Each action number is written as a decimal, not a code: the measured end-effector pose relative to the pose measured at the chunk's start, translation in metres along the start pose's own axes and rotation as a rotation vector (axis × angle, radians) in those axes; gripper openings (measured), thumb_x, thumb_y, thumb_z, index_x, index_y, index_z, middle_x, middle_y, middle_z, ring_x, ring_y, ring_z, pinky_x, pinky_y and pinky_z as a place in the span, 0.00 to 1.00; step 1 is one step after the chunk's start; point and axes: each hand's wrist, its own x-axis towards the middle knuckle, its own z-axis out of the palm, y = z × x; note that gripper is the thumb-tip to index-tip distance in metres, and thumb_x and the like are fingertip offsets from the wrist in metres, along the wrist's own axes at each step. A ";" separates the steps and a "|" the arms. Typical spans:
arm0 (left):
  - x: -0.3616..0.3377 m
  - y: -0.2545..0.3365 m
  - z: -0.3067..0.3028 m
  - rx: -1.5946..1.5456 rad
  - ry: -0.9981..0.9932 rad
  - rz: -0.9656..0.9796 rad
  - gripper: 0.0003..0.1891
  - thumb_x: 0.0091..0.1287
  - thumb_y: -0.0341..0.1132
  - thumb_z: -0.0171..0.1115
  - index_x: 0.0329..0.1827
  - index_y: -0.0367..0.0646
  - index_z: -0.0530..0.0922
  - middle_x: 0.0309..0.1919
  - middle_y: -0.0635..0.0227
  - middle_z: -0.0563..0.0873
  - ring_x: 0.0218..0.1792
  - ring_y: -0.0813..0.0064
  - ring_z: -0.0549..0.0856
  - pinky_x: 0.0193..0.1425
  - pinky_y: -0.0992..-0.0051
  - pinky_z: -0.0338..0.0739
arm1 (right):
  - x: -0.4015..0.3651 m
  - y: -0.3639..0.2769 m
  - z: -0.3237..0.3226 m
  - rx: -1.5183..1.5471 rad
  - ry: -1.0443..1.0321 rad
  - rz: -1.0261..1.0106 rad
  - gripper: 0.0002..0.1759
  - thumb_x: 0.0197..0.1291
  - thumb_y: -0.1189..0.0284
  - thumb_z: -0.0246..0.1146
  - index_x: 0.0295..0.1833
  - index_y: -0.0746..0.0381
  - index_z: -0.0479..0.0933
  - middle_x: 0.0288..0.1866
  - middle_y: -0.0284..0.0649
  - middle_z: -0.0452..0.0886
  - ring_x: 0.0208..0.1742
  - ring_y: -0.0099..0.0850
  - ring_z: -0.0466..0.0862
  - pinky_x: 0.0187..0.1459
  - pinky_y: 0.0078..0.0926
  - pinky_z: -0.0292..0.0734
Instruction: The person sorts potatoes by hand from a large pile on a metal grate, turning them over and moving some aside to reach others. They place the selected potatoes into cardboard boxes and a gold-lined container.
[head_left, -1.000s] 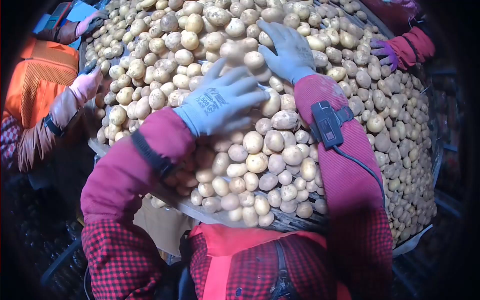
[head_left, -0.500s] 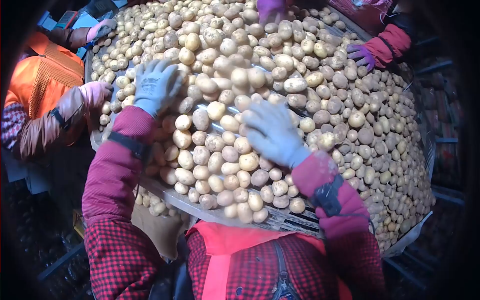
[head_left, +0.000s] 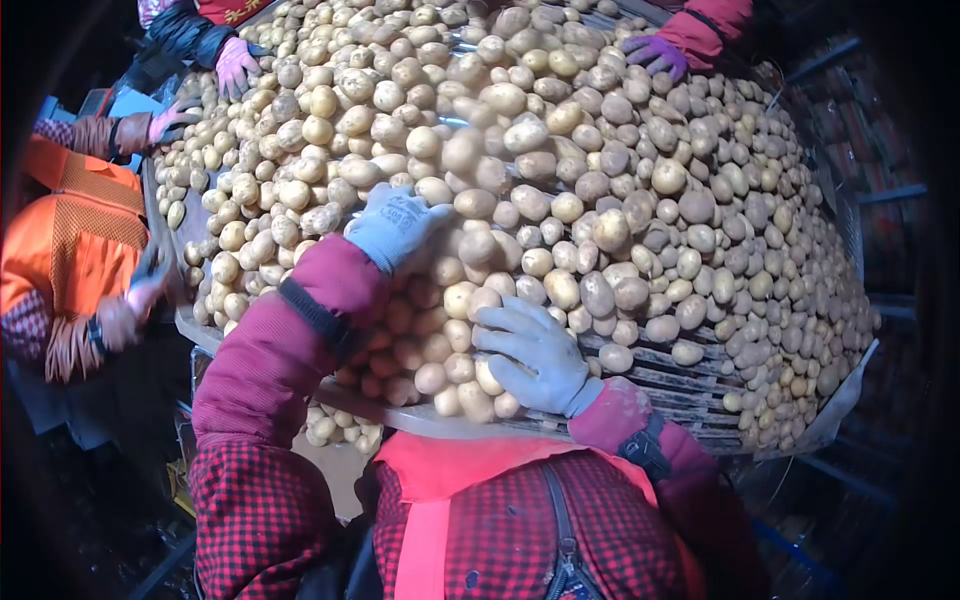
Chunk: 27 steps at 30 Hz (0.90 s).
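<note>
My left hand (head_left: 400, 228), in a grey-blue glove, rests among the potatoes (head_left: 475, 205) near the middle of the heap. Its fingers are curled down, and whatever they hold is hidden beneath them. Closer to my body, my right hand (head_left: 535, 355) lies open in a matching glove, fingers spread over potatoes at the near edge. Pale, round potatoes of many sizes cover the sorting table around both hands. Several are packed in the shadow beneath my left forearm. One blurred potato (head_left: 461, 150) lies just beyond my left hand.
Metal slats (head_left: 690, 385) show to the right of my right hand. At left stands a person in an orange vest (head_left: 75, 225). Other people's gloved hands reach in at the far left, including a pink glove (head_left: 236, 66), and a purple glove (head_left: 656, 55) at the far right.
My left hand has moved right and nearer, its fingers now bent. My right hand has come towards me. Potatoes have shifted, baring slats at the near right.
</note>
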 end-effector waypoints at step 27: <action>0.014 0.049 -0.090 -0.543 0.553 0.354 0.30 0.70 0.49 0.67 0.72 0.42 0.76 0.68 0.51 0.78 0.65 0.49 0.78 0.71 0.55 0.71 | 0.056 0.025 -0.019 1.680 0.244 0.614 0.33 0.80 0.45 0.48 0.77 0.55 0.66 0.69 0.42 0.75 0.61 0.32 0.79 0.56 0.32 0.81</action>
